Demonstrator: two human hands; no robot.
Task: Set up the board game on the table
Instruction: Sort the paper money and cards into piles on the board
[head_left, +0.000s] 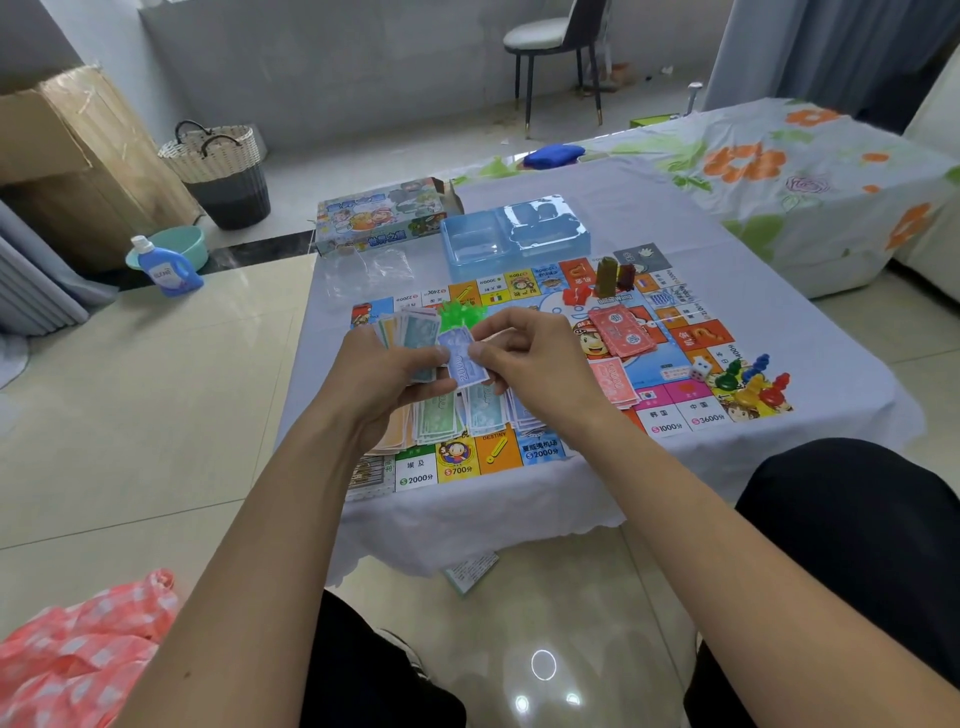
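A colourful game board (691, 410) lies flat on the small cloth-covered table (779, 291). My left hand (387, 379) grips a fanned stack of play money (410, 327) above the board. My right hand (524, 353) pinches a blue banknote (462, 361) at the front of that stack. Sorted piles of notes (457, 413) lie on the board below my hands, and red notes (621, 330) lie to the right. Coloured pawns (753, 387) and white dice (701, 366) sit near the board's right edge. Red and brown building pieces (605, 280) and green pieces (460, 310) stand at the far side.
The game box (384, 218) and a blue plastic insert tray (514, 234) lie at the table's far edge, with a clear bag (363, 273) beside them. A bed with a flowered sheet (779, 166) stands to the right. A leaflet (470, 569) lies on the floor under the table.
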